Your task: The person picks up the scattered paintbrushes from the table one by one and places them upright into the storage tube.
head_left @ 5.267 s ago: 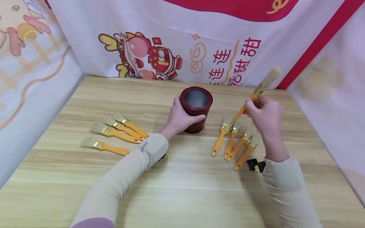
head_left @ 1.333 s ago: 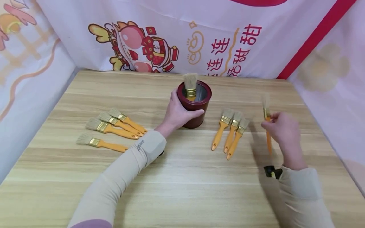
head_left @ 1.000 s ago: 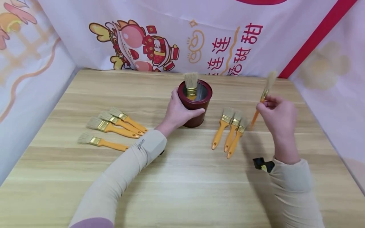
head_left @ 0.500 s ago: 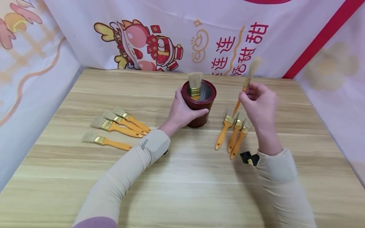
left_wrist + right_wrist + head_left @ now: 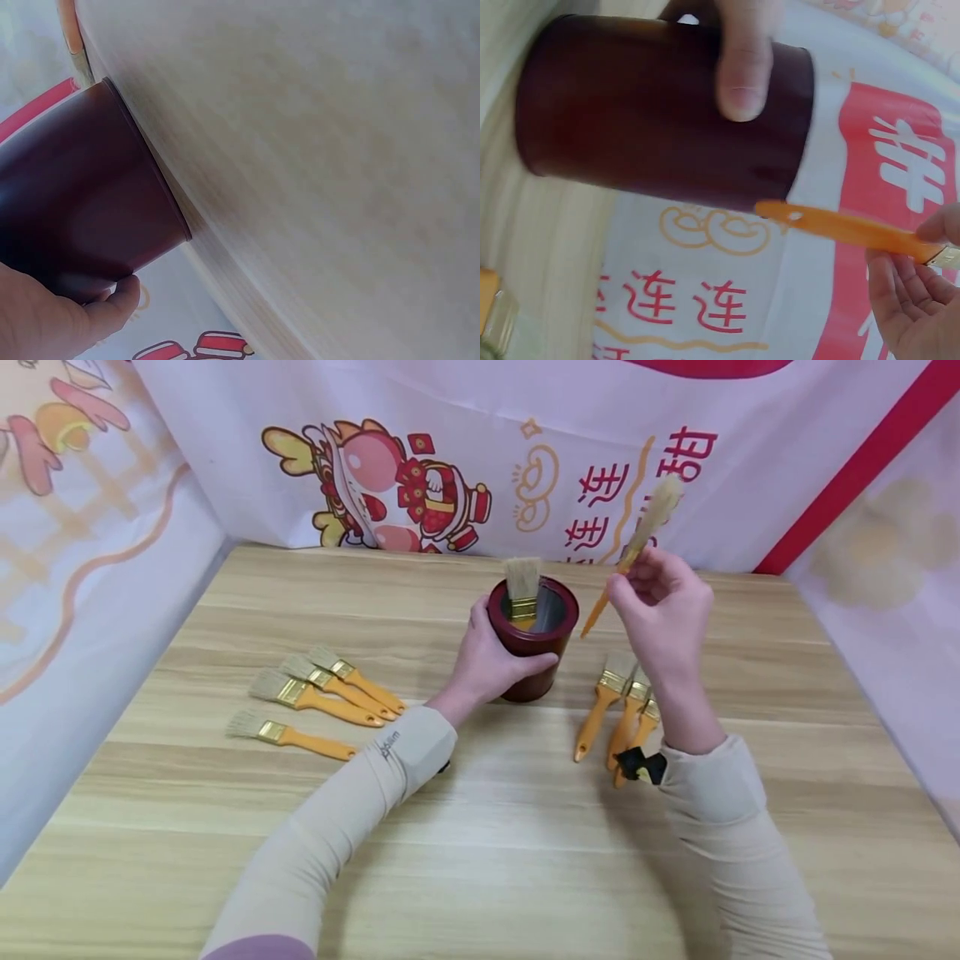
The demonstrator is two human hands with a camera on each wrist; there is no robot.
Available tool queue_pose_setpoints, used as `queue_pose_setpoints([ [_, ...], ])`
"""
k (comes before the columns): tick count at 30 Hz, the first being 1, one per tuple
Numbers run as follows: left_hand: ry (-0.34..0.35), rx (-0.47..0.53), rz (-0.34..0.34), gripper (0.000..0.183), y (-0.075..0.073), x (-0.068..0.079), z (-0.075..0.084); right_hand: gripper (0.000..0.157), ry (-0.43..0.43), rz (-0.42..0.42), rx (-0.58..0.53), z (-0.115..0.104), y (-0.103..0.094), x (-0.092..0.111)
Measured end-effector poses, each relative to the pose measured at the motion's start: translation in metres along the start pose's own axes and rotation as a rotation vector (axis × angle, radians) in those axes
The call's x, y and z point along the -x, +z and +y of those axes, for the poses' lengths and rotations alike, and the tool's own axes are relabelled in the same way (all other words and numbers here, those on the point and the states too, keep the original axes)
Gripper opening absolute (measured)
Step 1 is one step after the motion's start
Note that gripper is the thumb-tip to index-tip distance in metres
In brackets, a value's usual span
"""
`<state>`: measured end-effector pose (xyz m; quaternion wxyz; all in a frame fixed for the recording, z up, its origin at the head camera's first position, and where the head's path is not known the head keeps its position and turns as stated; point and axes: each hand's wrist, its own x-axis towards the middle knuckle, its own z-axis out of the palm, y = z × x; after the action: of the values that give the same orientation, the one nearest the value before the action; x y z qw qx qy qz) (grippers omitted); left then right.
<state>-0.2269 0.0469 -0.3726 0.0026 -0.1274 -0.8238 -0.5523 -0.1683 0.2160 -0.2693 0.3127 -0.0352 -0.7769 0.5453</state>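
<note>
My left hand (image 5: 487,662) grips the side of a dark red can (image 5: 531,688) standing upright on the table. Inside the can is a paintbrush (image 5: 522,581), bristles up, its handle mostly hidden by the wall. Just right of the can, my right hand (image 5: 667,618) pinches another paintbrush (image 5: 652,518) near its metal band. That brush is tilted, bristles up and right, the orange handle's end pointing down beside the can's rim. In the right wrist view, the handle (image 5: 847,227) has its holed end close to the can (image 5: 652,112).
Several paintbrushes (image 5: 307,697) lie fanned on the left of the wooden table (image 5: 480,860). On the right lie 3 more paintbrushes (image 5: 592,722), partly behind my right wrist. A printed cloth (image 5: 450,410) hangs behind the table's back edge.
One paintbrush now stands in the can. My right hand has picked up a second from the right group, raised it and carried it left to the can. My left hand keeps its grip.
</note>
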Motion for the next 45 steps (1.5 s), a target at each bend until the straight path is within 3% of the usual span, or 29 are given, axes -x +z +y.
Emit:
queue_pose_setpoints([
  [4,0.007,-0.004,-0.004,0.114,0.004,0.0,0.0,0.016,-0.023,0.07,-0.166,-0.006,-0.005,-0.004],
  [9,0.004,-0.012,-0.006,0.114,0.006,0.001,-0.001,0.019,-0.01,0.046,-0.187,-0.007,0.001,-0.006],
  [18,-0.052,-0.005,-0.028,0.112,0.007,0.009,-0.004,0.025,-0.037,-0.082,-0.024,0.014,0.029,-0.002],
  [22,-0.053,0.0,-0.026,0.112,0.009,0.01,-0.004,0.027,-0.018,-0.115,0.022,0.022,0.033,0.0],
  [29,-0.018,0.0,-0.021,0.114,0.009,0.007,-0.003,0.039,0.045,-0.235,0.245,0.027,0.032,0.002],
  [37,0.011,-0.016,-0.002,0.115,0.003,0.003,-0.002,0.041,0.121,-0.164,0.235,0.027,0.025,0.006],
  [45,0.044,-0.036,0.015,0.114,-0.001,0.0,-0.002,0.037,0.18,-0.126,0.361,0.038,0.008,0.01],
])
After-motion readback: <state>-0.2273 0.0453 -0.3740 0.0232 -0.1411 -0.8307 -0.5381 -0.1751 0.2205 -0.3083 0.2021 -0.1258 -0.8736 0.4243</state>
